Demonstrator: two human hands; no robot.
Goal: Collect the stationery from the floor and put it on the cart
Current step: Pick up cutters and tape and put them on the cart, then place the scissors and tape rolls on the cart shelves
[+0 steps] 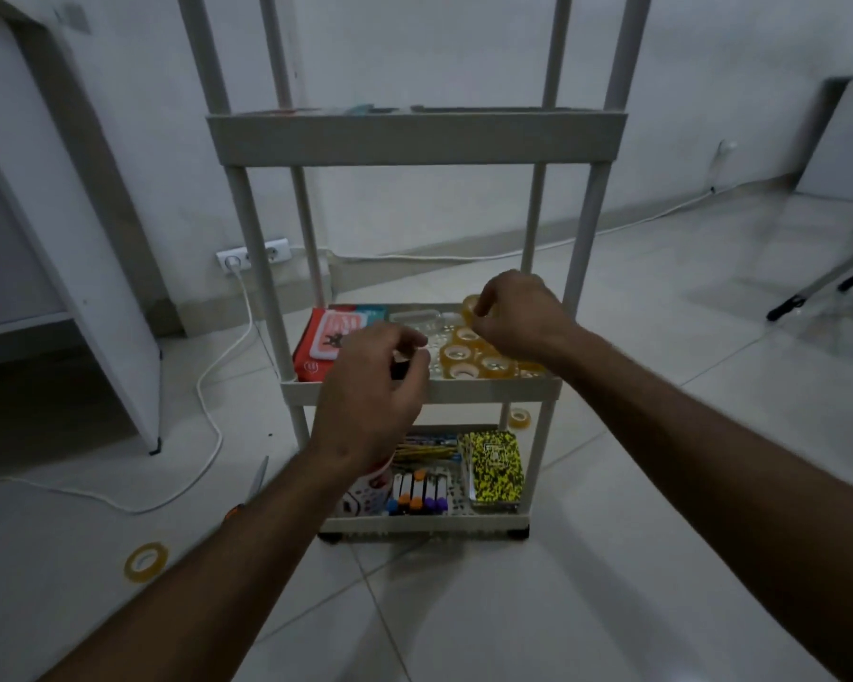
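Note:
A white tiered cart [417,140] stands in front of me. Its middle shelf [493,388] carries a red packet [323,339], a clear box [414,318] and several yellow tape rolls [464,354]. My right hand [515,312] is over the right of that shelf, pinching one tape roll [471,305] upright. My left hand [373,386] hovers at the shelf's front, fingers curled around something small and dark that I cannot identify. One tape roll [145,562] lies on the floor at the left, and another [519,418] behind the cart. Scissors [258,477] lie on the floor by my left forearm.
The bottom shelf holds markers [417,492], pencils [424,447] and a yellow-black speckled case [496,467]. A white cable [208,411] runs over the floor from a wall socket [252,255]. A white cabinet [70,228] stands left; tripod legs [828,280] far right.

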